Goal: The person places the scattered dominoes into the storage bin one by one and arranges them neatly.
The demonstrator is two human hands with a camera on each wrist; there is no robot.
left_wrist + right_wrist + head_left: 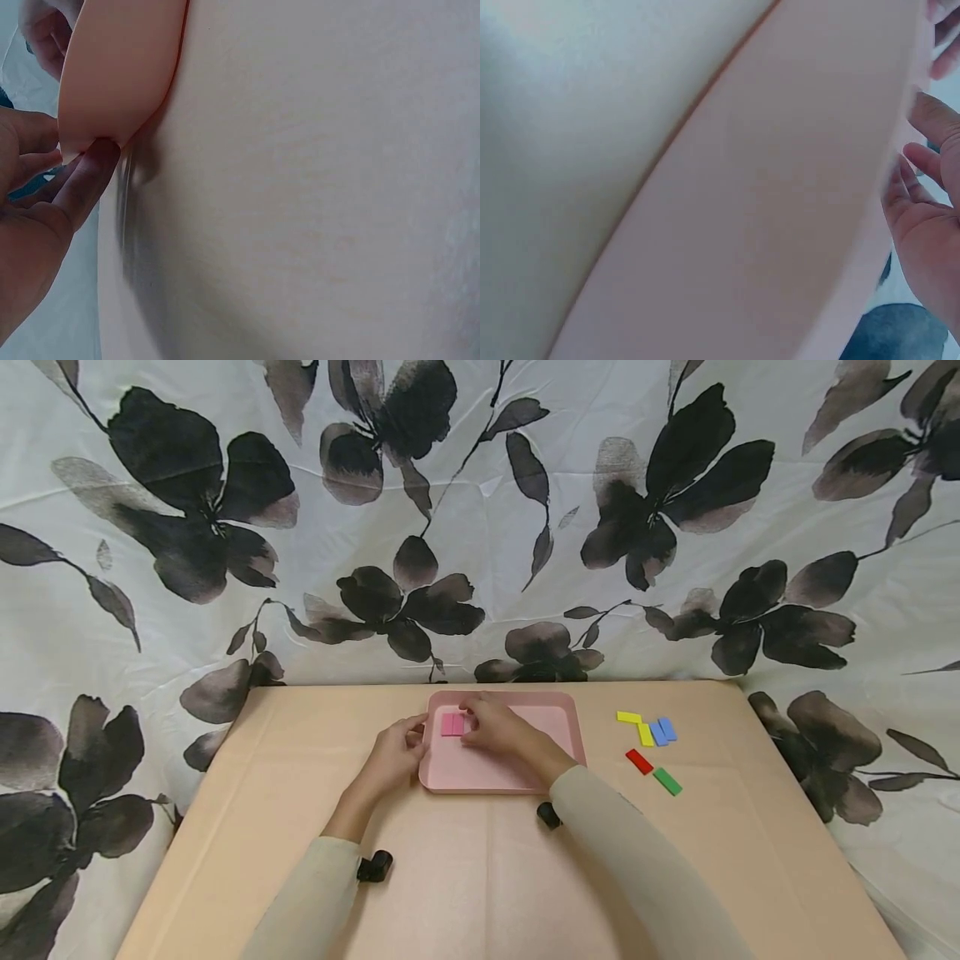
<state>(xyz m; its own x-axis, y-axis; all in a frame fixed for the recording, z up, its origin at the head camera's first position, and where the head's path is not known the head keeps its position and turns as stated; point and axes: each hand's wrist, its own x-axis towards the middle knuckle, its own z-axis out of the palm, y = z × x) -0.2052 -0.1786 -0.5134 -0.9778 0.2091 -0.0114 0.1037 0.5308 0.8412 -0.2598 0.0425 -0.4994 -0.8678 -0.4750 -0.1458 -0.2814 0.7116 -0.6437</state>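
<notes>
A shallow pink tray (517, 768) lies near the far edge of the table. In the left wrist view, my left hand (45, 180) pinches the tray's corner (112, 82) between thumb and fingers. Bright pink flat pieces (452, 724) lie side by side in the tray's left part. Over the tray, my right hand (498, 727) has bent fingers and thumb right beside these pieces. The right wrist view shows that hand (930, 202) behind the tray's raised rim (855, 255), which hides its fingertips, so whether it holds a piece cannot be told.
Right of the tray, several flat pieces lie loose on the table (465, 877): yellow (628, 717), blue (663, 731), red (639, 762) and green (667, 781). A white cloth (525, 518) with dark flowers hangs behind the table.
</notes>
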